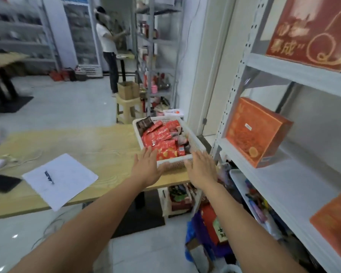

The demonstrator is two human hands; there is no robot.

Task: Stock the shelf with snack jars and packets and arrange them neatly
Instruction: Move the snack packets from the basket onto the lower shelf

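White plastic basket (173, 164), heaped with red packets (161, 136), is sitting at the tabletop's (98, 146) right end, just beside the shelf (283, 186). The left hand (148, 167) and right hand (202, 168) are reaching to its near rim, fingers straight, gripping nothing; contact is unclear. Stocking is seemingly only starting: the hands are needing to grip the basket or pick packets, then swing right. An orange box (258, 133) is occupying the middle shelf, and bags (209, 233) are crowding the floor below
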